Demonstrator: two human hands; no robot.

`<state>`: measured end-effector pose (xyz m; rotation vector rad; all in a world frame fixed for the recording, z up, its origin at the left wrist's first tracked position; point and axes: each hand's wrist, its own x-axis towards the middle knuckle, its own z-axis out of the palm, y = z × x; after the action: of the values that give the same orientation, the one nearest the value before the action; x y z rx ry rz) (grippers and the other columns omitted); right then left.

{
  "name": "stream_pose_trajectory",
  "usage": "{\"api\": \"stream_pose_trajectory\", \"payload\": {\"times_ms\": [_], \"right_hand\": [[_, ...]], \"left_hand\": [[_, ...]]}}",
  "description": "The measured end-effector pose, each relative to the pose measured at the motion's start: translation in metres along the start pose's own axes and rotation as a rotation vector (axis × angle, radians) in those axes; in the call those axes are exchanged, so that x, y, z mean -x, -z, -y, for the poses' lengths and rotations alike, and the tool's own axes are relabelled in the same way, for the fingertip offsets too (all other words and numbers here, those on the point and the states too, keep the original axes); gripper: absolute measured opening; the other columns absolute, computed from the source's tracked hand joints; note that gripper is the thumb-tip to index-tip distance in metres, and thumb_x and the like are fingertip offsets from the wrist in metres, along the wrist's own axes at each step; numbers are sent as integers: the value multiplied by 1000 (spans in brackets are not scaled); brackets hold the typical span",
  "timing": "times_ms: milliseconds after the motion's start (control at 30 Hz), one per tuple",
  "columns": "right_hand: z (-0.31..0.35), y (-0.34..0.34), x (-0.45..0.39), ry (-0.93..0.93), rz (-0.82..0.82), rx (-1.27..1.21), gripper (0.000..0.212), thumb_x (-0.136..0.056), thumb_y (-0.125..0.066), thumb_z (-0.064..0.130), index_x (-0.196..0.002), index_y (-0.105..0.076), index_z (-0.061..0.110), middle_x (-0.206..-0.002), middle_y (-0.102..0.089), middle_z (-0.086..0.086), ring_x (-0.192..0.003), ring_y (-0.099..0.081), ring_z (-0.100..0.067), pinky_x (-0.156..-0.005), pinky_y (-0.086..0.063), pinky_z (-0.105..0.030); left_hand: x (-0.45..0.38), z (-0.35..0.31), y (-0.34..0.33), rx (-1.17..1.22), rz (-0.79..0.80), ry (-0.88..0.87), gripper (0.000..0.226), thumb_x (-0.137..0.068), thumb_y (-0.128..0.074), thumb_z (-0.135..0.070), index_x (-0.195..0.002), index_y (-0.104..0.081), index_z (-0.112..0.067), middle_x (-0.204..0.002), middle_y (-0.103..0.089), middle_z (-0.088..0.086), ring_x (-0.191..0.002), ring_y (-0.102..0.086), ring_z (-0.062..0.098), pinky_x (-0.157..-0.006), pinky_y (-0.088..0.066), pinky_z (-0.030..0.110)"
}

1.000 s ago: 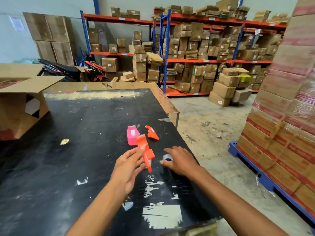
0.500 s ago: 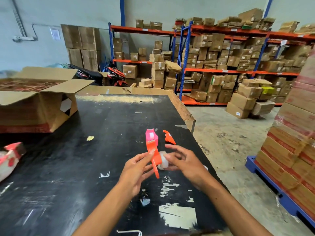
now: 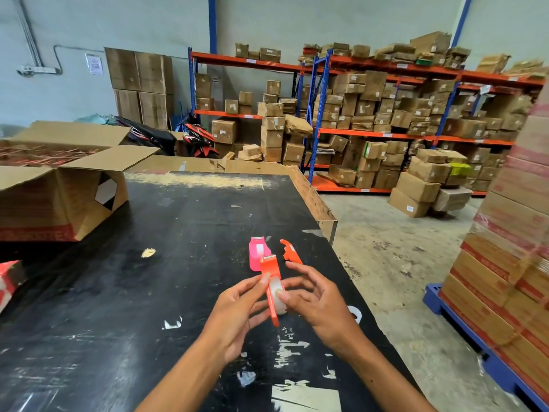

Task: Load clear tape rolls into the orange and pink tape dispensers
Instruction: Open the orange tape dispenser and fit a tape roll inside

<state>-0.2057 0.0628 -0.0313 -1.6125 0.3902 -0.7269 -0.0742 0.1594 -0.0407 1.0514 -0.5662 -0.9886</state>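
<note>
Above the black table [image 3: 148,292], my left hand [image 3: 237,313] pinches an orange tape dispenser half [image 3: 271,272], held upright. My right hand [image 3: 318,301] presses a clear tape roll [image 3: 277,295] against the dispenser's right side, thumb on the roll. A pink tape dispenser [image 3: 258,255] lies flat on the table just beyond my hands. To its right lies a loose orange dispenser piece [image 3: 289,252]. Another clear tape roll [image 3: 356,315] peeks out on the table behind my right wrist.
An open cardboard box [image 3: 68,197] stands at the table's left. A red and white packet [image 3: 9,281] lies at the left edge. The table's right edge drops to the concrete floor. Stacked cartons on a blue pallet [image 3: 475,337] stand on the right.
My right hand picked the tape roll up off the table and brought it against the orange dispenser held in my left hand. The view tilted upward.
</note>
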Motion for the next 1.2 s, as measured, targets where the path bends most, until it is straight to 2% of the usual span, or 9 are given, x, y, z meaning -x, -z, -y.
{"api": "stream_pose_trajectory", "payload": {"times_ms": [267, 433, 533, 600, 700, 833, 933, 1033, 1200], "right_hand": [[0, -2, -30, 60, 19, 160, 42, -78, -76, 17, -116, -61, 29, -100, -73, -4, -94, -68, -13, -83, -57, -27], [-3, 28, -91, 10, -43, 267, 8, -87, -66, 26, -88, -74, 26, -83, -74, 0, -74, -67, -8, -66, -55, -21], [-28, 53, -137, -50, -90, 482, 16, -88, -64, 25, -88, -74, 13, -79, -72, -5, -74, -65, -16, -74, -51, -34], [-51, 66, -166, -131, -80, 726, 20, -88, -63, 30, -85, -73, 14, -86, -73, -7, -84, -65, -20, -77, -47, -33], [-78, 70, -195, -304, -40, 982, 30, -86, -60, 40, -68, -54, 17, -92, -67, -16, -91, -62, -33, -69, -39, -33], [-96, 65, -212, -343, 45, 1123, 33, -86, -58, 34, -117, -61, 21, -119, -65, -15, -108, -61, -35, -82, -48, -36], [-97, 68, -217, -337, 39, 972, 35, -80, -68, 26, -114, -64, 20, -106, -71, -13, -93, -67, -29, -82, -54, -36], [-79, 72, -207, -367, 36, 404, 33, -75, -77, 15, -107, -70, 13, -72, -72, -8, -59, -63, -17, -58, -55, -29], [-37, 68, -166, -211, 206, -49, 42, -74, -75, 27, -115, -68, 20, -86, -75, -13, -79, -72, -10, -61, -57, -21]], "left_hand": [[-26, -4, 10, -39, -21, -4, 36, -76, -66, -37, -103, -73, -13, -101, -77, 12, -87, -73, 23, -75, -57, 31], [-56, -9, 23, -12, -104, 8, 32, -82, -63, -30, -106, -70, -9, -88, -78, 6, -77, -72, 17, -63, -57, 25], [-72, -12, 31, -6, -148, 9, 28, -85, -62, -27, -105, -70, -10, -86, -78, 5, -74, -72, 16, -61, -57, 24], [-84, -13, 36, -11, -186, -6, 28, -83, -63, -28, -103, -71, -11, -86, -77, 4, -74, -70, 17, -62, -57, 26], [-97, -14, 40, -26, -222, -20, 20, -86, -62, -26, -99, -72, -14, -83, -78, 2, -70, -71, 15, -69, -54, 30], [-111, -13, 38, -49, -267, -26, 16, -87, -61, -24, -94, -72, -15, -81, -78, 0, -67, -72, 13, -70, -53, 31], [-119, -12, 35, -62, -295, -19, 16, -88, -61, -24, -94, -72, -15, -80, -78, 0, -65, -72, 12, -69, -54, 29], [-126, -11, 31, -59, -303, -8, 17, -88, -61, -25, -95, -72, -15, -81, -78, 0, -64, -71, 12, -64, -56, 25], [-134, -3, 18, -53, -263, 3, 16, -83, -62, -27, -88, -74, -16, -79, -79, 1, -66, -73, 14, -59, -57, 24]]}}
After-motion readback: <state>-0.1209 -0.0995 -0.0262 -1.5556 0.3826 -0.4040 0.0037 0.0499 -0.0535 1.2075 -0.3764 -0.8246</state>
